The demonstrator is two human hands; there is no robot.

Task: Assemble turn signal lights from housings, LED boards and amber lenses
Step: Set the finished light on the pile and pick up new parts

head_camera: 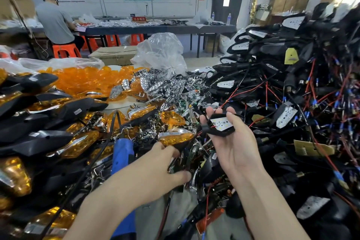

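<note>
My right hand (pixel 236 148) is raised palm-up and grips a black housing (pixel 220 127) with a white LED board set in it; red and black wires trail from it. My left hand (pixel 165 163) grips an assembled turn signal with an amber lens (pixel 175 138) low over the parts pile. Loose amber lenses (pixel 87 80) are heaped at the back left. Silver reflector pieces (pixel 165 85) lie in the middle. Black housings with boards and wires (pixel 292 87) tower on the right.
Finished amber-and-black signals (pixel 39 132) are stacked on the left. A blue tool handle (pixel 122 154) stands between my arms. A crumpled clear plastic bag (pixel 161 52) and a cardboard box (pixel 115 54) sit behind. A person in grey (pixel 54 23) sits at a far table.
</note>
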